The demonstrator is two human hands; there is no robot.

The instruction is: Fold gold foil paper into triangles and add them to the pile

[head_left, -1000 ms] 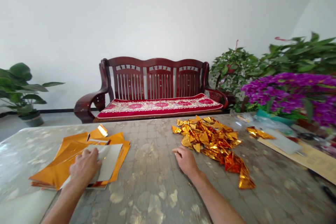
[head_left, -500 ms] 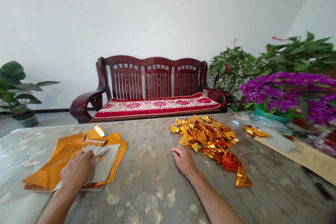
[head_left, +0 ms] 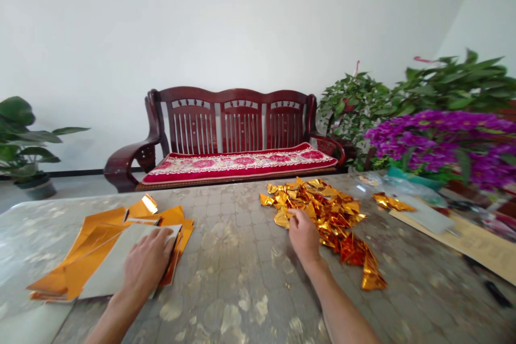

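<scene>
My left hand [head_left: 148,258] lies with fingers stretched over a sheet of foil paper [head_left: 105,275], its pale side up. Beneath is a loose stack of gold foil paper [head_left: 76,266], some sheets askew. At the near left edge of a heap of folded gold foil pieces [head_left: 336,207], my right hand [head_left: 305,236] has its fingers curled and pressed together. Its fingertips are beside a folded piece [head_left: 282,219]; whatever they may hold is hidden. A red-orange folded piece [head_left: 352,250] and a gold one [head_left: 373,275] trail off the heap's near side.
The table [head_left: 229,258] has a clear patterned cover. On its right are a cardboard strip [head_left: 475,242], another foil piece [head_left: 393,202], plastic bags and purple flowers [head_left: 435,137]. A wooden bench [head_left: 242,123] stands behind, with a potted plant [head_left: 30,156] on the left.
My left hand has moved right and flattened out on the pale sheet, whose lifted corner now lies down. My right hand has moved right and forward to the heap's edge.
</scene>
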